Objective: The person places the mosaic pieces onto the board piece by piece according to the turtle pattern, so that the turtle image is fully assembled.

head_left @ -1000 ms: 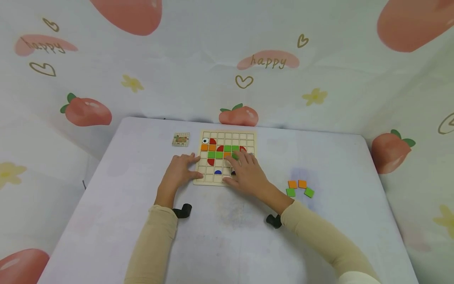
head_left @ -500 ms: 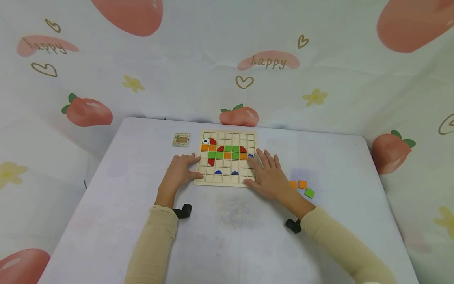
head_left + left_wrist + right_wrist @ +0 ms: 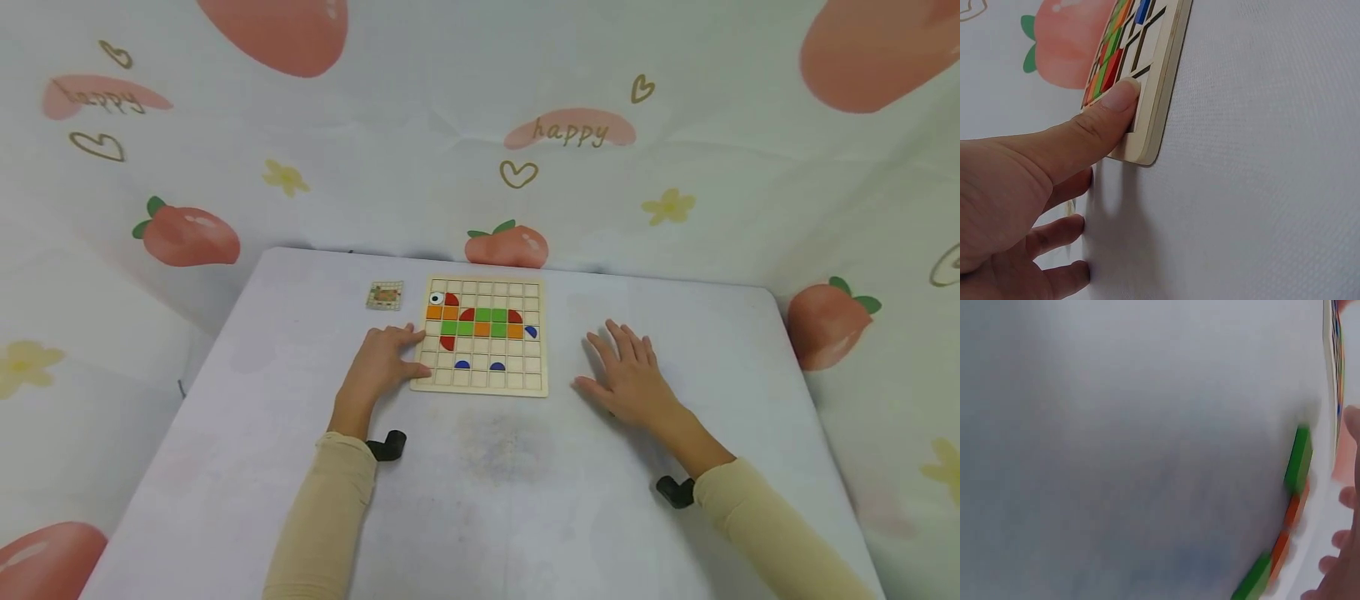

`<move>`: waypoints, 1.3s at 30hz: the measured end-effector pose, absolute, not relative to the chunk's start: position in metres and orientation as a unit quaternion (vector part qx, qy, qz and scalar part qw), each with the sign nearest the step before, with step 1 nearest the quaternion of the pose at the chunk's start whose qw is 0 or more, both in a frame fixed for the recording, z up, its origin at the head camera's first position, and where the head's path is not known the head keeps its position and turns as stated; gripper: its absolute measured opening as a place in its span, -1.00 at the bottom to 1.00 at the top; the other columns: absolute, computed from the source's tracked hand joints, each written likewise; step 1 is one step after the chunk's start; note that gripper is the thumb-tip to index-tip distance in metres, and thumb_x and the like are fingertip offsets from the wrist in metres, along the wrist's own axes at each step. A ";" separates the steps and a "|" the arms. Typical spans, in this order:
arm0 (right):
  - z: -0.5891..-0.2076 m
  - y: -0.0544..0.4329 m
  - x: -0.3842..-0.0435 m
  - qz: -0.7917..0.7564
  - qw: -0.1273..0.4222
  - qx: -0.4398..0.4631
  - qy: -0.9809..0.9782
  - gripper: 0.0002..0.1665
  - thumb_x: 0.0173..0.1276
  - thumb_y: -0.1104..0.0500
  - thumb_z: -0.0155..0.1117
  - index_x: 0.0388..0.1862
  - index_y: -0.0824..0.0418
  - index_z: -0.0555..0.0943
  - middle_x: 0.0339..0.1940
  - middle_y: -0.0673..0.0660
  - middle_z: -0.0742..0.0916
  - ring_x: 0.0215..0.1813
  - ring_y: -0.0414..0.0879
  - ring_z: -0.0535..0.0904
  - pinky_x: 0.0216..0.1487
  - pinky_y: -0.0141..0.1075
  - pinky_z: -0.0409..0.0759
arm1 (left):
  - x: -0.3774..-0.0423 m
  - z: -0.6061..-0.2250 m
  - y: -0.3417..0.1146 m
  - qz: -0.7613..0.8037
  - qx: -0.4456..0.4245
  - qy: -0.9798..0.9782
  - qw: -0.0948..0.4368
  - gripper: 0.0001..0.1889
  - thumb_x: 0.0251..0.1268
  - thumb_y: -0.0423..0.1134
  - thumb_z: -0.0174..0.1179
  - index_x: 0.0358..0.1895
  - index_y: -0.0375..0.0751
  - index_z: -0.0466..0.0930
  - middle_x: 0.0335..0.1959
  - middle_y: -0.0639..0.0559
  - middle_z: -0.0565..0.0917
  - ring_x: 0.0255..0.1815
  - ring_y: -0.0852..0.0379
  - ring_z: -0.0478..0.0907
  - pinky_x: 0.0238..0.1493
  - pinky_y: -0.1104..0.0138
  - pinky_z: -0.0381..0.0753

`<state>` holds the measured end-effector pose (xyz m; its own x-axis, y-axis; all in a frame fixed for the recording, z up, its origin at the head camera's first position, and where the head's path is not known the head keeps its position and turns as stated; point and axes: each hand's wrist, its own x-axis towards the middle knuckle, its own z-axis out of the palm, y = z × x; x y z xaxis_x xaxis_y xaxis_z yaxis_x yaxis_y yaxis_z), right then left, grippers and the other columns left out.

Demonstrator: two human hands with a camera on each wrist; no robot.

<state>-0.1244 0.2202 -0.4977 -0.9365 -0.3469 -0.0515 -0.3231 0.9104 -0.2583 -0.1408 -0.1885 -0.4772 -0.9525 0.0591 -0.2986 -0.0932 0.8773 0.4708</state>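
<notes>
A wooden grid board lies on the table, set with red, green, orange and blue pieces and an eye piece. At its left side is my left hand; in the left wrist view the thumb presses on the board's corner while the other fingers spread down beside it. To the right of the board my right hand holds nothing, fingers spread. It covers the loose tiles in the head view. The right wrist view shows two green tiles and two orange tiles close by that hand.
Just left of the board's top corner lies a small pattern card. The white table meets a fruit-printed cloth at its back edge. Black wrist mounts stick out beside both wrists.
My right hand has moved right, off the board and over to the loose tiles. The board's right side and a blue piece there are uncovered. My left hand stays put.
</notes>
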 end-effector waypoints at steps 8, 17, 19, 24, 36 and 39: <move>-0.495 0.259 -0.117 -0.182 0.065 -0.158 0.968 -0.12 0.47 -0.26 0.19 0.60 0.10 0.21 0.66 0.35 0.14 0.63 0.44 -0.02 0.50 0.46 -0.03 | -0.141 -0.477 -0.188 0.247 -0.003 0.957 0.149 -0.16 0.05 0.00 0.56 0.47 0.04 0.44 0.58 -0.03 0.34 0.42 -0.23 0.31 0.51 -0.07 0.36; -0.495 0.285 -0.118 -0.315 0.103 -0.183 0.925 -0.26 0.38 -0.05 0.40 0.48 0.05 0.41 0.60 0.33 0.35 0.60 0.52 0.06 0.39 0.52 0.02 | -0.140 -0.478 -0.189 0.252 -0.013 0.956 0.152 -0.16 0.06 0.00 0.55 0.48 0.05 0.43 0.59 -0.02 0.34 0.42 -0.21 0.30 0.51 -0.08 0.35; -0.497 0.289 -0.119 -0.332 0.108 -0.197 0.916 -0.35 0.35 0.01 0.43 0.39 0.06 0.49 0.58 0.34 0.37 0.60 0.53 0.04 0.41 0.54 -0.02 | -0.140 -0.478 -0.189 0.253 -0.017 0.955 0.153 -0.15 0.06 0.00 0.55 0.48 0.07 0.42 0.59 -0.02 0.34 0.42 -0.21 0.30 0.52 -0.09 0.35; -0.501 0.293 -0.121 -0.351 0.117 -0.208 0.905 -0.57 0.31 0.09 0.47 0.15 0.03 0.63 0.58 0.37 0.35 0.60 0.57 0.00 0.40 0.57 -0.07 | -0.140 -0.477 -0.189 0.254 -0.018 0.955 0.153 -0.15 0.06 -0.02 0.56 0.48 0.06 0.42 0.59 -0.02 0.34 0.43 -0.20 0.29 0.53 -0.08 0.34; -0.503 0.289 -0.119 -0.348 0.110 -0.182 0.913 -0.80 0.31 0.13 0.47 -0.12 0.01 0.65 0.58 0.36 0.34 0.59 0.57 -0.01 0.34 0.57 -0.09 | -0.140 -0.475 -0.190 0.253 -0.003 0.956 0.150 -0.16 0.06 -0.02 0.55 0.47 0.02 0.43 0.58 -0.03 0.35 0.41 -0.23 0.31 0.51 -0.07 0.36; -0.502 0.286 -0.118 -0.346 0.100 -0.176 0.916 -0.80 0.30 0.15 0.48 -0.16 0.07 0.63 0.56 0.39 0.36 0.56 0.56 0.03 0.33 0.54 -0.07 | -0.140 -0.475 -0.189 0.253 -0.007 0.955 0.152 -0.15 0.06 -0.01 0.55 0.48 0.03 0.43 0.58 -0.03 0.34 0.40 -0.22 0.31 0.51 -0.07 0.36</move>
<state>-0.1183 0.2860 -0.5019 -0.9182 -0.3915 -0.0611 -0.2531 0.6981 -0.6698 -0.1404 -0.1890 -0.4753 -0.9536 0.0645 -0.2941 -0.0897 0.8716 0.4820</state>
